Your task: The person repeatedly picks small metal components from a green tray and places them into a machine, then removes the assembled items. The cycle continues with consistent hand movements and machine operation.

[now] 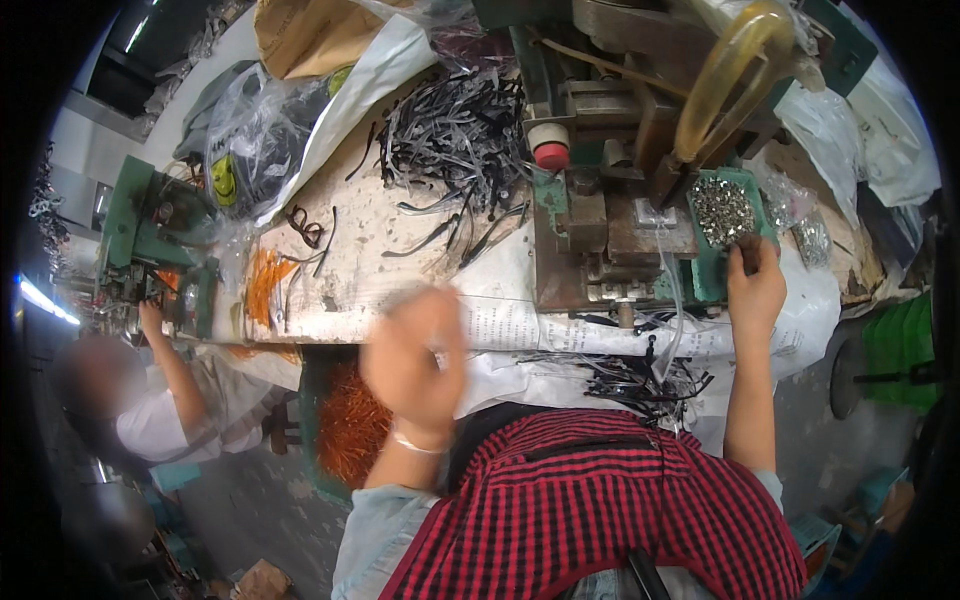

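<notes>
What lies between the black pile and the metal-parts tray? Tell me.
In the head view, a machine with a red button separates the pile and tray.

Silvery small parts (724, 208) lie at the right fingers (768, 258), against a green tray (709, 280). Left of these fingers and farther off, a red button (552, 157) has a cream collar (547, 135); above them, a tube (697, 115) is translucent amber. Beyond the left fingers (447, 312), strips (450, 135) are mainly black; below-left, a heap of strands (345, 430) is orange. Below both hands' fingers, an apron (620, 500) shows red-and-black check.
</notes>
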Demonstrator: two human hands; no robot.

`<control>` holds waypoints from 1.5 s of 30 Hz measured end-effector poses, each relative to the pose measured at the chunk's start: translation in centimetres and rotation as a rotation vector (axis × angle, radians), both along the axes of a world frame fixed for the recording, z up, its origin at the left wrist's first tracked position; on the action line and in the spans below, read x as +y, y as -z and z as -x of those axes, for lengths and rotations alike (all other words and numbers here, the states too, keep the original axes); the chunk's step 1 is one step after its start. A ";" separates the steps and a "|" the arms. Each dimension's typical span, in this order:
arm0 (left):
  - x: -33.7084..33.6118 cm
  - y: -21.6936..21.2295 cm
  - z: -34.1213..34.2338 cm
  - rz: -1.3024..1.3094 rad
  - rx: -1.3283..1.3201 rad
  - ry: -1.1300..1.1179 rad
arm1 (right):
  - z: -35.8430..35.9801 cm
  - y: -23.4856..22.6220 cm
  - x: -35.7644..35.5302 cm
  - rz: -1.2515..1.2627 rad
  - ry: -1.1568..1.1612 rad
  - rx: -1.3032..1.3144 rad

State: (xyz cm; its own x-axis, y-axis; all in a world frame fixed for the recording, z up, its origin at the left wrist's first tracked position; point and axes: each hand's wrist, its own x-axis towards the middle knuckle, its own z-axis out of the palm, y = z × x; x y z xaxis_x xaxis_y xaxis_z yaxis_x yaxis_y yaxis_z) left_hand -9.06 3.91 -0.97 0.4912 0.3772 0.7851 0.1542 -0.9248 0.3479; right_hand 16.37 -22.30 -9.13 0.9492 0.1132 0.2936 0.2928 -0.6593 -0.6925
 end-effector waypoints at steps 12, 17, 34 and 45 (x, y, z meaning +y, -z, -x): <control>15.0 11.1 -4.2 -0.175 0.472 -0.076 | 0.6 0.5 -1.8 -0.121 -0.023 -0.189; 12.7 6.4 -3.1 0.526 0.005 0.044 | 3.3 -0.5 -5.7 -0.248 0.081 -0.125; 5.5 5.7 -8.0 1.019 -0.224 0.250 | 3.6 -7.4 9.3 -0.674 -0.415 -0.124; 0.1 -7.1 -11.8 0.639 -0.525 0.695 | 6.2 -7.3 11.6 -0.691 -0.277 -0.297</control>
